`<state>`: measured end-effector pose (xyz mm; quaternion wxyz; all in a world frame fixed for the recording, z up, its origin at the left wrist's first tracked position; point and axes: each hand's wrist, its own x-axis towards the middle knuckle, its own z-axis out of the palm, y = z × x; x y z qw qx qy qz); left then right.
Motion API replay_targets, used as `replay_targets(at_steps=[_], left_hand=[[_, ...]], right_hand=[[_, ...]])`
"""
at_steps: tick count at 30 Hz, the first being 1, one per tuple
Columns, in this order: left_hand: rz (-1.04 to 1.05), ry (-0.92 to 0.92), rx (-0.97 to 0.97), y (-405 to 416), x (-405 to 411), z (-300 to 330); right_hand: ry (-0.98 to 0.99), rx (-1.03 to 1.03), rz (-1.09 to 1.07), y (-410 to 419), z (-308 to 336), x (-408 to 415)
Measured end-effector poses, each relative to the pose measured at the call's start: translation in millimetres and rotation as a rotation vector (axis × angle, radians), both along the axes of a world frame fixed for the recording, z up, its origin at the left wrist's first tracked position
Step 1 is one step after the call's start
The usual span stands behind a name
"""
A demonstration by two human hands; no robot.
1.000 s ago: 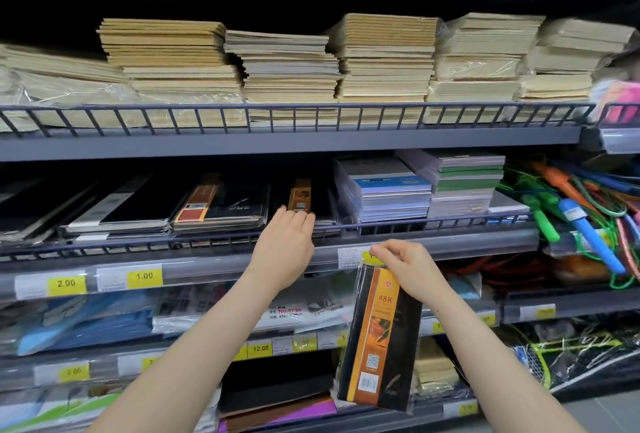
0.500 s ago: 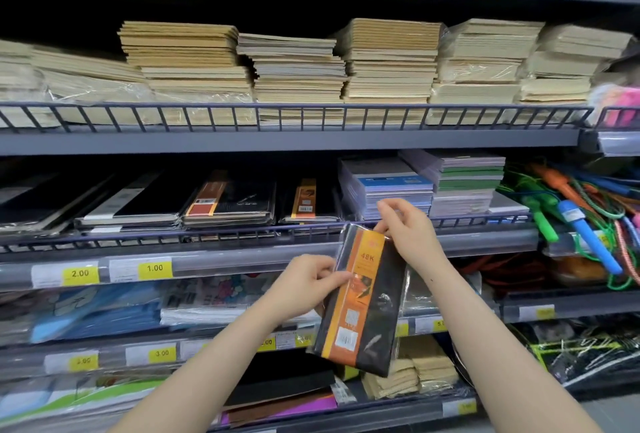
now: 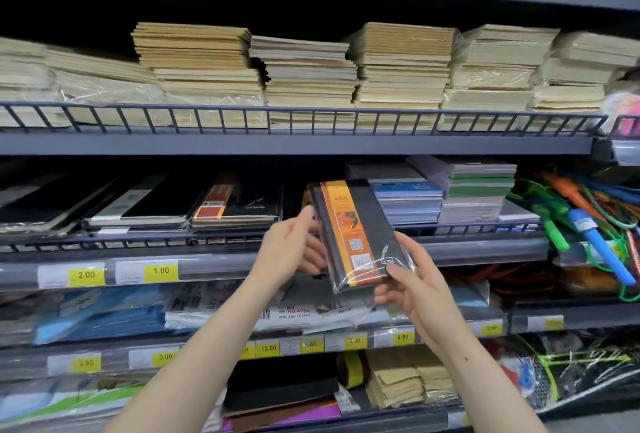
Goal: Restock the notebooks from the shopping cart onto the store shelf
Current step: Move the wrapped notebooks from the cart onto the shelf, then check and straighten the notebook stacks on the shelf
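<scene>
Black plastic-wrapped notebook with orange band [image 3: 356,235] now raised from below price rail to frame centre, top edge reaching wire-fronted middle shelf [image 3: 221,242]. Left hand [image 3: 294,252] – moved off shelf rail – now pressing fingers against notebook's left edge. Right hand [image 3: 412,283] clamping lower corner. Slot between black stack [image 3: 239,206] and blue-white stack [image 3: 405,197] lying just behind – insertion appearing imminent.

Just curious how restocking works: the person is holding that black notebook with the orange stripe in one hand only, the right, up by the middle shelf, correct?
Not quite. The head view shows both hands on the black notebook: the left hand at its side, the right hand at its lower end. The rest is right.
</scene>
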<state>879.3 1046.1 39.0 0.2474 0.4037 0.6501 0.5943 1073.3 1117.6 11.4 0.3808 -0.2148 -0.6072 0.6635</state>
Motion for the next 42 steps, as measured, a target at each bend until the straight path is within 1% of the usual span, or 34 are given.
replay_targets(at_steps=[4,7,9,10,12,17,19,21,25,28,31,33,35,37,39,42], left_hand=[[0.097,0.054,0.057,-36,-37,-9],[0.133,0.117,0.006,-51,-46,-16],[0.117,0.175,-0.038,-54,-43,-18],[0.100,0.199,-0.060,-54,-41,-19],[0.065,0.238,-0.092,-52,-36,-22],[0.014,0.239,-0.083,-44,-25,-31],[0.016,0.261,-0.071,-41,-22,-33],[0.018,0.284,-0.061,-38,-20,-36],[0.029,0.283,-0.014,-32,-18,-41],[0.024,0.329,0.015,-26,-17,-47],[0.006,0.361,0.020,-20,-15,-54],[-0.002,0.367,0.012,-15,-13,-57],[-0.015,0.315,-0.003,-10,-12,-57],[-0.030,0.206,-0.011,-4,-8,-53],[-0.023,0.104,0.019,2,-3,-48],[-0.005,-0.061,0.082,14,0,-40]], right_hand=[[-0.057,0.025,-0.065,8,21,-41],[-0.134,0.059,-0.113,24,34,-79],[-0.163,0.050,-0.122,35,40,-100],[-0.199,0.078,-0.135,40,42,-107],[-0.335,0.211,-0.178,48,42,-116],[-0.655,0.677,-0.371,55,34,-114],[-0.756,0.774,-0.431,53,31,-108],[-0.754,0.818,-0.471,49,25,-99],[-0.681,0.879,-0.517,38,7,-72],[-0.720,0.951,-0.493,36,-2,-69],[-0.796,1.039,-0.443,34,-3,-85],[-0.822,1.042,-0.424,35,-5,-92],[-0.782,0.989,-0.391,35,-7,-93],[-0.676,0.913,-0.352,37,-10,-91],[-0.585,0.840,-0.380,40,-13,-90],[-0.507,0.697,-0.408,45,-20,-93]])
